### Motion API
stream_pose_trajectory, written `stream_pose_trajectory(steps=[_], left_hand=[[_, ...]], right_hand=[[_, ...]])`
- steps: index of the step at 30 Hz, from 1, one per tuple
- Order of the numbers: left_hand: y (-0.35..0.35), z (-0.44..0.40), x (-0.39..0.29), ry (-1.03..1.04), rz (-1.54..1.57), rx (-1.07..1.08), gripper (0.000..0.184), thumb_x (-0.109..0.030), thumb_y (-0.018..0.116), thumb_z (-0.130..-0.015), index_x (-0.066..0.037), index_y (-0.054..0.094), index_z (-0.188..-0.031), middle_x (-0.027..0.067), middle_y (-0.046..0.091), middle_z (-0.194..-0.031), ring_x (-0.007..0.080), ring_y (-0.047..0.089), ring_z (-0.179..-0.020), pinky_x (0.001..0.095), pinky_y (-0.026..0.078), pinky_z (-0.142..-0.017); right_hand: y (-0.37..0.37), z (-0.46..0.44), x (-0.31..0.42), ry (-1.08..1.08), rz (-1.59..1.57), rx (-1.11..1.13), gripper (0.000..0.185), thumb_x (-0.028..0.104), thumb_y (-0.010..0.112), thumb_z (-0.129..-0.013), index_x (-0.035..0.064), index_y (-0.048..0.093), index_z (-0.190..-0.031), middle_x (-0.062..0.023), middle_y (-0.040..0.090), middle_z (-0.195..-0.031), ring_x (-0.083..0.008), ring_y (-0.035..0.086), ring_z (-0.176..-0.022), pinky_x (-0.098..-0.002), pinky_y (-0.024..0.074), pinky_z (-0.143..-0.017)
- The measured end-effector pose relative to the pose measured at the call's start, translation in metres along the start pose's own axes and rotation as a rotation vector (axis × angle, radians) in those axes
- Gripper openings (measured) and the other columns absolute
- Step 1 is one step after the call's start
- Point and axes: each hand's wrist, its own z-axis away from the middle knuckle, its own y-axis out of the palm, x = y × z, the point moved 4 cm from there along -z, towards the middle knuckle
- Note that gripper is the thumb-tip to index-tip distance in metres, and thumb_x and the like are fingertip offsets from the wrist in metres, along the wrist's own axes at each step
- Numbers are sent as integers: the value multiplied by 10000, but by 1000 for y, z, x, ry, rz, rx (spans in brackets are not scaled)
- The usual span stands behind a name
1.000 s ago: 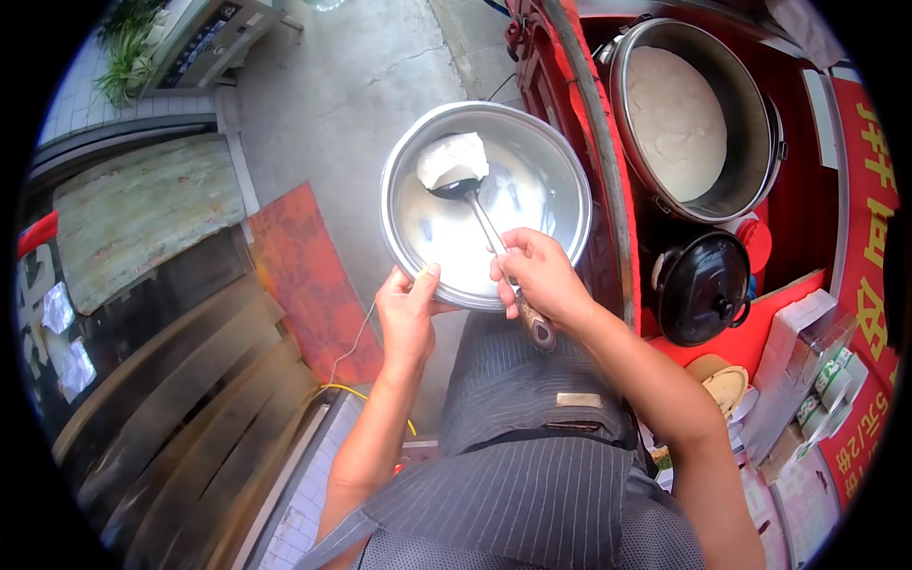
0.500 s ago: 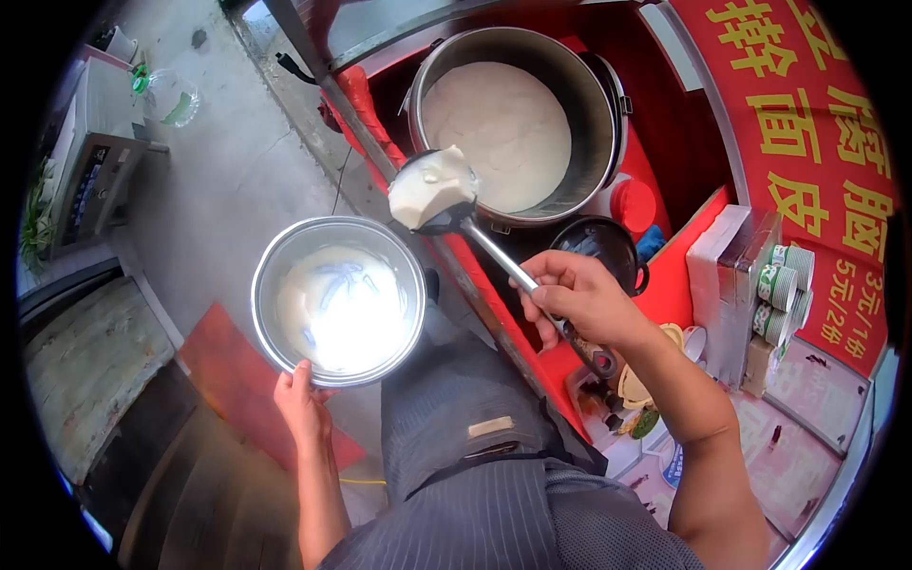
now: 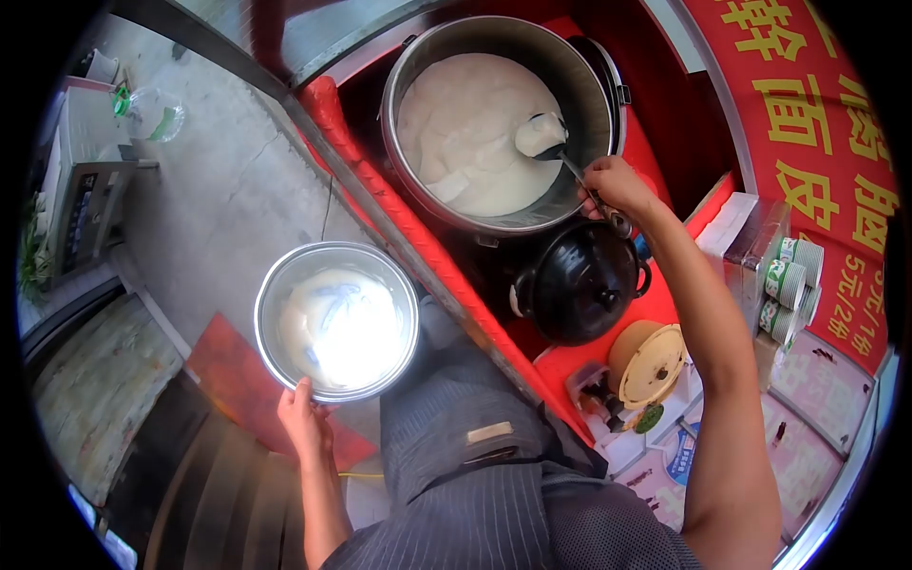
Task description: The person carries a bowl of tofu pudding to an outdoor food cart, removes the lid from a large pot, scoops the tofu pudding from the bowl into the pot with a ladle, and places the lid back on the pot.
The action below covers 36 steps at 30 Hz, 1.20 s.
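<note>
My left hand [image 3: 306, 425] grips the near rim of a metal bowl [image 3: 269, 328], which holds some whitish liquid with a bright glare on it. My right hand [image 3: 616, 190] is closed round the handle of a ladle [image 3: 573, 169]. The ladle's head is inside the tall metal pot [image 3: 596, 104], at the right side of the pale, soft white mass [image 3: 475, 128]. A white lump [image 3: 541, 135] sits in the ladle. Just below my right hand is a black lidded pot [image 3: 581, 285].
The red counter edge [image 3: 418, 249] runs between bowl and pot. At the right are a tan round lid [image 3: 653, 367], stacked paper cups [image 3: 785, 284], a clear box [image 3: 760, 237] and a red sign [image 3: 807, 114]. A plastic bottle [image 3: 157, 115] lies at the upper left.
The bowl has moved from in front of me to the left, in my left hand. My right hand has carried the loaded ladle away from the bowl and into the tall pot.
</note>
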Motion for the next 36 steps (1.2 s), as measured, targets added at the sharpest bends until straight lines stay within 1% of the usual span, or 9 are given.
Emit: stream_pose_trajectory(steps=[4,10,15,17,21,25,28,31,36], left_hand=[[-3,-1,-1,1,0,2,161,-160,579,-974,-1,597,-996,73,675,-804,136,666,-612,295,594,-508],[8,5,-13,20,26,2,162,-143,585,-973,19,595,-964,86,660,-822,131,634,-604,266,561,-501],[11,7,-15,52,16,5,164,-141,588,-969,23,601,-973,83,661,-832,126,634,-620,268,560,-517],[10,8,-14,59,-7,38,175,-149,604,-970,25,615,-984,78,666,-847,121,632,-629,268,561,-526],[19,18,-19,117,22,58,234,-180,610,-989,38,631,-1072,94,697,-897,141,686,-697,282,606,-567],[24,23,-17,209,49,88,247,-187,614,-993,30,631,-1110,95,699,-937,148,696,-727,287,617,-588],[25,26,-17,221,77,104,248,-158,629,-979,77,648,-1057,72,613,-1128,164,701,-818,294,640,-611],[29,32,-19,229,123,103,251,-131,647,-962,119,668,-973,65,511,-1315,172,695,-887,297,655,-622],[29,34,-17,310,30,132,231,-176,622,-995,26,636,-1106,48,643,-1032,127,690,-790,281,622,-604]], right_hand=[[12,-16,13,43,107,-45,160,19,489,-870,-100,594,-848,-142,624,-724,-208,603,-535,-334,535,-475],[4,-25,3,-247,717,-401,219,31,524,-805,-151,602,-898,-366,664,-960,-469,686,-932,-514,538,-793],[17,65,28,-395,791,-580,339,72,504,-869,-98,548,-1159,-324,667,-978,-514,634,-943,-581,478,-830],[34,110,32,-728,659,-651,269,52,496,-919,-93,553,-1138,-254,673,-890,-394,674,-787,-496,520,-725],[108,194,32,-605,16,-140,230,-8,511,-959,-58,555,-1179,-88,615,-815,-96,561,-634,-230,443,-580],[196,205,9,-535,85,310,240,35,570,-918,-81,574,-1128,-150,624,-792,-185,602,-648,-312,486,-625],[262,174,-4,-500,268,327,291,82,505,-882,-108,591,-1085,-324,646,-905,-488,646,-891,-508,499,-805],[307,146,-2,-451,283,302,260,67,511,-849,-119,591,-1013,-362,637,-922,-504,642,-927,-515,497,-835],[342,141,-9,-440,229,341,222,75,526,-826,-125,573,-910,-378,638,-912,-508,647,-916,-513,503,-834]])
